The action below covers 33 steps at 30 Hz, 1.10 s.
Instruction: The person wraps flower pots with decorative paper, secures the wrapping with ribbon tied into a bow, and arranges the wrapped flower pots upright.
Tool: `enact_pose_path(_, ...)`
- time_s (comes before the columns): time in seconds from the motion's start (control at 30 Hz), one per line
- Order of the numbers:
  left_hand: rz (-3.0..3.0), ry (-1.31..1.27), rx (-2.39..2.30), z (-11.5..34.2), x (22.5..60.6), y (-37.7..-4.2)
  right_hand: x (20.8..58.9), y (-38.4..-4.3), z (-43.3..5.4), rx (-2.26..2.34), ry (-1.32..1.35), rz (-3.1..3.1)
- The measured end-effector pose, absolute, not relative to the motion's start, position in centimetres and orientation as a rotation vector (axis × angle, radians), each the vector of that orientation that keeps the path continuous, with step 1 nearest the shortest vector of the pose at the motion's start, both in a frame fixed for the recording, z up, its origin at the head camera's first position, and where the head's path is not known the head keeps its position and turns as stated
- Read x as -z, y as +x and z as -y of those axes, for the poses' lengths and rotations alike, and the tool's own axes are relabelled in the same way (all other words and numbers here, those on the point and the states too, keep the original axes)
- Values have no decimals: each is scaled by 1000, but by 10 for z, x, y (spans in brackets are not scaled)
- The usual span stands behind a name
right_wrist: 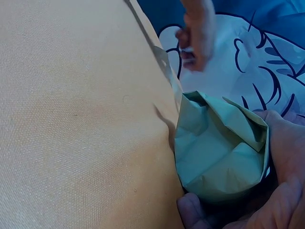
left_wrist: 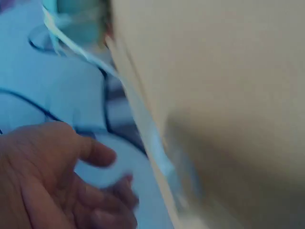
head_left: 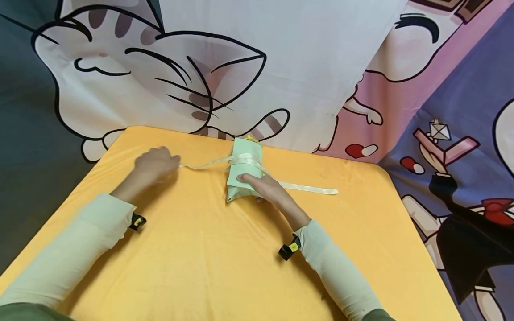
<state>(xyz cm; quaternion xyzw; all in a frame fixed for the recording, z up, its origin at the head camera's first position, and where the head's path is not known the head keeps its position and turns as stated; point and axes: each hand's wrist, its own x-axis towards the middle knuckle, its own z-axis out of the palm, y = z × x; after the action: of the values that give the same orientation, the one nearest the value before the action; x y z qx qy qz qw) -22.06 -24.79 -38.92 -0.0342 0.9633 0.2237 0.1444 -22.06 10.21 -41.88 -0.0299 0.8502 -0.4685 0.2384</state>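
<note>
A small bouquet (head_left: 242, 176) wrapped in pale green paper lies on the yellow table, yellow flowers (head_left: 251, 138) just showing at its far end. Around its middle runs a cream ribbon (head_left: 246, 158), whose two tails spread left and right. My right hand (head_left: 267, 189) grips the near end of the wrap, thumb on top and fingers at its side and underneath. The folded bottom of the paper (right_wrist: 219, 148) faces the right wrist view. My left hand (head_left: 156, 162) is beside the left tail, blurred. In the left wrist view its thumb and loosely bent fingers stand apart from the ribbon (left_wrist: 152, 138).
The yellow cloth-covered table (head_left: 209, 249) ends at a far edge close behind the bouquet. A printed cartoon curtain (head_left: 305, 58) hangs behind it. The ribbon's right tail (head_left: 309, 187) lies flat on the cloth. Each wrist wears a small black camera.
</note>
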Motion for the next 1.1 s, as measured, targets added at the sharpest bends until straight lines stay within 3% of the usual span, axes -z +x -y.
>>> enact_pose_path(0.13, -2522, 36, -1012, 194, 391, -225, 420, -223, -101, 1298, -71, -2327)
enact_pose_path(0.33, -2111, -17, -1391, 139, 406, -230, 425, -224, -98, 1343, -102, -2314)
enact_pose_path(0.67, -1901, -76, -1646, 126, 422, -236, 421, -223, -101, 1298, -109, -2308)
enact_pose_path(0.87, -1902, -72, -1649, 120, 420, -236, 404, -212, -110, 926, -91, -2622)
enact_pose_path(1.1, -1902, -85, -1654, 119, 422, -234, 397, -211, -110, 882, -380, -3048)
